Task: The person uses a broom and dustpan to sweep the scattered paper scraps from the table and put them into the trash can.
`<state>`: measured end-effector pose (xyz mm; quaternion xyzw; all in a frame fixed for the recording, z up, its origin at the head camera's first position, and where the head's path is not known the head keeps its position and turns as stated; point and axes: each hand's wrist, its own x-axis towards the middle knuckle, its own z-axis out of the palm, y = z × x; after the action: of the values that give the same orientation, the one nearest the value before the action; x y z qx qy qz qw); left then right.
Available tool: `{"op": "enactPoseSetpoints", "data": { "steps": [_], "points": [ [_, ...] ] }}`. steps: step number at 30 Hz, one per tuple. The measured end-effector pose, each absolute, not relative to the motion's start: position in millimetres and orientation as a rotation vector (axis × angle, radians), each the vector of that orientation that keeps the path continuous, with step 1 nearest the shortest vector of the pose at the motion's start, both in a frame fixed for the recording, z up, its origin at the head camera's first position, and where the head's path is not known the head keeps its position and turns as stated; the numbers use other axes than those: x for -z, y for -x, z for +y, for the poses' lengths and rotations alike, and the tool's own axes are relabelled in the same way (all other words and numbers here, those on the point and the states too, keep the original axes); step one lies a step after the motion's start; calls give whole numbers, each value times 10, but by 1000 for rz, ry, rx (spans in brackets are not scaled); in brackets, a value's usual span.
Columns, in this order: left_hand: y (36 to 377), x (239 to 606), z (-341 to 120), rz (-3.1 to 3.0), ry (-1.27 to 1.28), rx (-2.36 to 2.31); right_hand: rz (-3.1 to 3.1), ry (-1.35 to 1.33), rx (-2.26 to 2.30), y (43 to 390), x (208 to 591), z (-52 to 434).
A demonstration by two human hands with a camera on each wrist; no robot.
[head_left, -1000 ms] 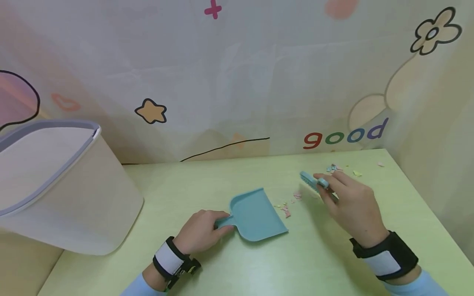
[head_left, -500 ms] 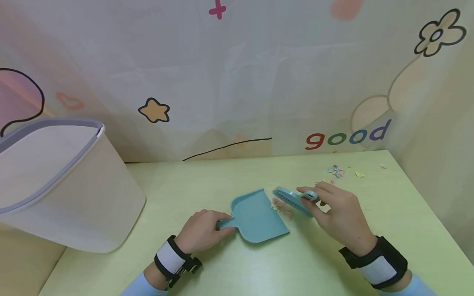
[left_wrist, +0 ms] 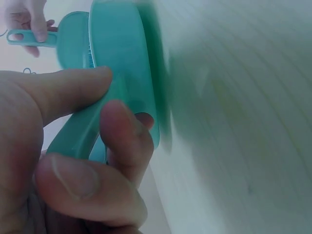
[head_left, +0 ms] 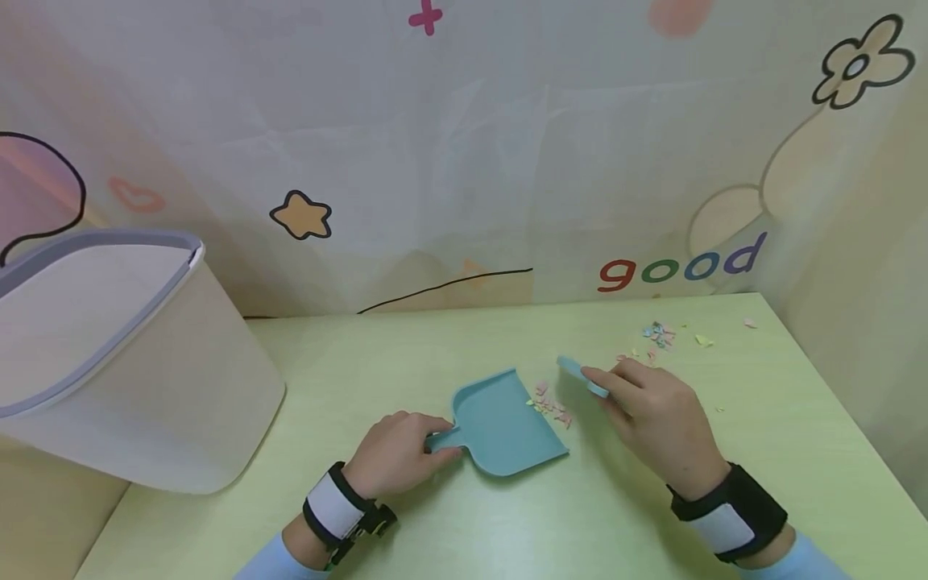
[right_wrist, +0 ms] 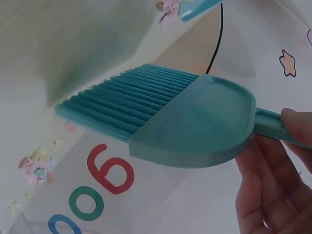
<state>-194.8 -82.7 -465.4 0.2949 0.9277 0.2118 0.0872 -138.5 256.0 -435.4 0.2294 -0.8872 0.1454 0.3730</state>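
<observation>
My left hand (head_left: 402, 455) grips the short handle of a blue-green dustpan (head_left: 507, 427), which lies on the table with its straight lip facing right. In the left wrist view, curled fingers (left_wrist: 126, 141) and the thumb wrap that handle. A small pile of pink and yellow paper scraps (head_left: 553, 408) lies along the lip, some touching it. To their right, my right hand (head_left: 656, 423) holds a matching hand brush (head_left: 580, 375) by its handle. The right wrist view shows the brush's bristles (right_wrist: 122, 100) spread out, apparently raised off the table.
More coloured scraps (head_left: 660, 334) lie at the back right of the pale green table (head_left: 377, 354), with a few loose bits (head_left: 703, 341) beside them. A large white bin (head_left: 167, 379) with a lilac rim stands at the left. A printed cloth (head_left: 449, 161) hangs behind.
The brush moved left towards the dustpan, drawing scraps closer to the lip. It then lifted slightly and turned in my right hand. The dustpan and my left hand stayed in place.
</observation>
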Motion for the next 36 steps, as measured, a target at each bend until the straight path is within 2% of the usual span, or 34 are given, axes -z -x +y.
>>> {"op": "enactPoseSetpoints", "data": {
  "steps": [9, 14, 19, 27, 36],
  "points": [
    [1945, 4668, -827, 2763, -885, -639, -2368, -694, -348, 1310, 4475, 2323],
    [1947, 4669, -824, 2751, -874, -643, -2294, -757, -649, 1243, 4410, 2274],
    [1955, 4676, -818, 2761, -869, -622, -2124, -631, -890, 1255, 4323, 2328],
    [1935, 4693, -828, 2769, -895, -614, -2178, -390, -735, 1289, 4280, 2426],
    [1935, 4692, -818, 2765, -882, -584, -2291, -242, -612, 1255, 4265, 2431]
  ]
}}
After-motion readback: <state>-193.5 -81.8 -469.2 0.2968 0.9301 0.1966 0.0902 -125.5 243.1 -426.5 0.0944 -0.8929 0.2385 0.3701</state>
